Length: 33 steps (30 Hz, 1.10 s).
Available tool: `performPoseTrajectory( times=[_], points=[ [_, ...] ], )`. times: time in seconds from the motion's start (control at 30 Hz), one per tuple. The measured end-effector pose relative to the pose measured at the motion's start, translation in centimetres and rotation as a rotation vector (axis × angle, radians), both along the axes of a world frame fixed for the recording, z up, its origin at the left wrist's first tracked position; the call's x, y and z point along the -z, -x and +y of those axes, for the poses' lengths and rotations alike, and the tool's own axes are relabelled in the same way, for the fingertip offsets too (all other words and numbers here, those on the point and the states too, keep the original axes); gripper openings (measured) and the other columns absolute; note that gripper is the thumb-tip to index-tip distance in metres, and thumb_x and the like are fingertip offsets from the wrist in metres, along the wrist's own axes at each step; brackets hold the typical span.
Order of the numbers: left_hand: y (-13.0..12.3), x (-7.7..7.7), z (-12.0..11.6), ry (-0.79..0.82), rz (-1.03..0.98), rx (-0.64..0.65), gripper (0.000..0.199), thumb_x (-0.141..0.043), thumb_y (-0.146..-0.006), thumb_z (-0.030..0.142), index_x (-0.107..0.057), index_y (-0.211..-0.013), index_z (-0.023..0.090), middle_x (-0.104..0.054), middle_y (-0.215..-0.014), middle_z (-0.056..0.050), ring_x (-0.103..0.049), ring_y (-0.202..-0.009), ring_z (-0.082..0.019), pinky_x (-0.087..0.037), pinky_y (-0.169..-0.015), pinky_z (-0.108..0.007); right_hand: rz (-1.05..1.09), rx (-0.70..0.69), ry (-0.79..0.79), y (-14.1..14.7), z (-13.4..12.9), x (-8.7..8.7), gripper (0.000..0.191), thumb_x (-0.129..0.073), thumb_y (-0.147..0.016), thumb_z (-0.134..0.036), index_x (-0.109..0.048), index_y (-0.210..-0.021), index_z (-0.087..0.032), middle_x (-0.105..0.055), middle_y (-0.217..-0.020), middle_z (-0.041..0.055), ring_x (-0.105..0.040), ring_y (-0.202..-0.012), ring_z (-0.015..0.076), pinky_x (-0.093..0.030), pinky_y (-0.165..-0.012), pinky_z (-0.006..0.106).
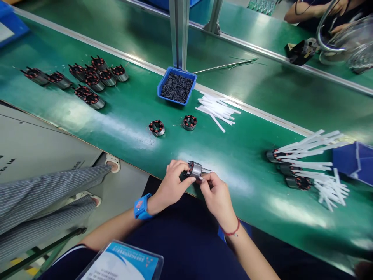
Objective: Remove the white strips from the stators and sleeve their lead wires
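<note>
A motor stator, a steel ring with copper windings, is tipped on its side at the front edge of the green bench. My left hand grips it from the left, fingers on top and thumb below. At its right end, my right hand is pinched by a small white piece, perhaps a sleeve end; thin strands stick out there. Two more stators lie beyond my hands, one on the left and another on the right. White tubes are heaped behind them.
A blue bin holds many short black sleeves beside a metal post. Several stators cluster at the left. Stators with long white tubes stand at the right near a blue box. Another person's arm shows across the bench.
</note>
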State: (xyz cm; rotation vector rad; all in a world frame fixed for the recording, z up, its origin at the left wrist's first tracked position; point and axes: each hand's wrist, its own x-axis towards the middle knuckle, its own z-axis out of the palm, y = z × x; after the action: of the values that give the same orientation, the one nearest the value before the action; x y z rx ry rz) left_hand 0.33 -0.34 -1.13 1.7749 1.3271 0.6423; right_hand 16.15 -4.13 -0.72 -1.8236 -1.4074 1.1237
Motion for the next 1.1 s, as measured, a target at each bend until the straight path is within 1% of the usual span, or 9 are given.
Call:
performPoseTrajectory(
  times=[0.33, 0.5, 0.67, 0.73, 0.8, 0.87, 0.93, 1.0, 1.1],
  points=[
    [0.2, -0.1, 0.1, 0.015, -0.004, 0.028, 0.008, -0.059, -0.082, 0.020, -0.055, -0.090, 0.021, -0.057, -0.101, -0.002, -0.045, -0.099, -0.020, -0.036, -0.089, -0.035, 0.207, -0.104, -0.016, -1.1, 0.2, 0.3, 0.010, -0.047, -0.084, -0.020, -0.051, -0.074, -0.020, -0.066, -0.086, 0.0020, -0.058, -0.075, 0.0153, -0.043, -0.070, 0.028],
    [0.7, 0.1, 0.5, 0.083, -0.118, -0.008, 0.010, -0.057, -0.083, 0.022, -0.060, -0.092, 0.020, -0.057, -0.100, -0.003, -0.045, -0.099, -0.020, -0.036, -0.092, -0.035, 0.286, -0.068, -0.174, -1.0, -0.9, 0.7, 0.011, -0.049, -0.088, -0.023, -0.057, -0.096, -0.021, -0.062, -0.092, 0.0034, -0.058, -0.081, 0.0156, -0.046, -0.075, 0.030],
    [0.1, -0.8, 1.1, 0.428, -0.603, -0.113, 0.022, -0.054, -0.085, 0.027, -0.061, -0.103, 0.017, -0.062, -0.099, -0.006, -0.054, -0.095, -0.020, -0.042, -0.091, -0.038, 0.119, 0.171, -0.473, -1.3, -3.3, 2.3, 0.015, -0.052, -0.087, -0.022, -0.052, -0.102, -0.022, -0.056, -0.093, 0.0050, -0.056, -0.085, 0.0183, -0.047, -0.077, 0.036],
    [-1.2, -1.2, 0.9, 0.552, -0.751, -0.096, 0.023, -0.054, -0.085, 0.030, -0.061, -0.102, 0.016, -0.064, -0.098, -0.008, -0.057, -0.092, -0.020, -0.045, -0.086, -0.037, 0.035, 0.135, -0.476, -1.5, -3.7, 2.6, 0.036, -0.059, -0.084, -0.027, -0.047, -0.117, -0.021, -0.056, -0.106, 0.0097, -0.055, -0.097, 0.0232, -0.047, -0.084, 0.042],
    [-2.9, -1.0, 0.4, 0.679, -0.774, -0.007, 0.023, -0.054, -0.085, 0.032, -0.063, -0.097, 0.015, -0.065, -0.096, -0.009, -0.059, -0.088, -0.021, -0.048, -0.080, -0.036, -0.017, 0.053, -0.494, -1.8, -3.8, 2.6, 0.054, -0.064, -0.080, -0.032, -0.041, -0.127, -0.020, -0.052, -0.122, 0.0146, -0.050, -0.112, 0.0284, -0.044, -0.092, 0.048],
    [-4.5, -0.4, -0.2, 0.781, -0.713, 0.123, 0.024, -0.053, -0.086, 0.034, -0.063, -0.097, 0.016, -0.065, -0.098, -0.010, -0.060, -0.090, -0.022, -0.049, -0.082, -0.038, -0.060, 0.023, -0.542, -2.6, -3.7, 2.4, 0.052, -0.063, -0.080, -0.030, -0.043, -0.127, -0.020, -0.052, -0.125, 0.0146, -0.049, -0.116, 0.0288, -0.043, -0.095, 0.048],
    [-5.5, 0.0, -0.4, 0.732, -0.573, 0.198, 0.029, -0.055, -0.085, 0.034, -0.059, -0.109, 0.019, -0.063, -0.110, -0.010, -0.059, -0.101, -0.024, -0.048, -0.089, -0.041, -0.160, 0.064, -0.573, -4.0, -3.5, 2.3, 0.044, -0.059, -0.083, -0.026, -0.046, -0.124, -0.020, -0.056, -0.118, 0.0133, -0.052, -0.111, 0.0272, -0.045, -0.092, 0.046],
    [-5.6, -0.4, -0.3, 0.499, -0.399, 0.166, 0.043, -0.060, -0.082, 0.034, -0.050, -0.123, 0.026, -0.054, -0.126, -0.008, -0.054, -0.112, -0.025, -0.047, -0.093, -0.043, -0.325, 0.149, -0.560, -6.2, -3.6, 2.5, 0.044, -0.056, -0.084, -0.024, -0.044, -0.126, -0.020, -0.057, -0.116, 0.0138, -0.053, -0.109, 0.0281, -0.045, -0.091, 0.047],
    [-4.8, -3.7, -0.7, 0.086, -0.250, 0.127, 0.039, -0.056, -0.086, 0.037, -0.047, -0.125, 0.033, -0.053, -0.126, -0.004, -0.053, -0.111, -0.024, -0.048, -0.093, -0.045, -0.570, 0.388, -0.528, -10.0, -4.3, 3.1, 0.052, -0.051, -0.086, -0.021, -0.035, -0.136, -0.016, -0.051, -0.127, 0.0185, -0.047, -0.117, 0.0321, -0.041, -0.093, 0.054]
  ],
)
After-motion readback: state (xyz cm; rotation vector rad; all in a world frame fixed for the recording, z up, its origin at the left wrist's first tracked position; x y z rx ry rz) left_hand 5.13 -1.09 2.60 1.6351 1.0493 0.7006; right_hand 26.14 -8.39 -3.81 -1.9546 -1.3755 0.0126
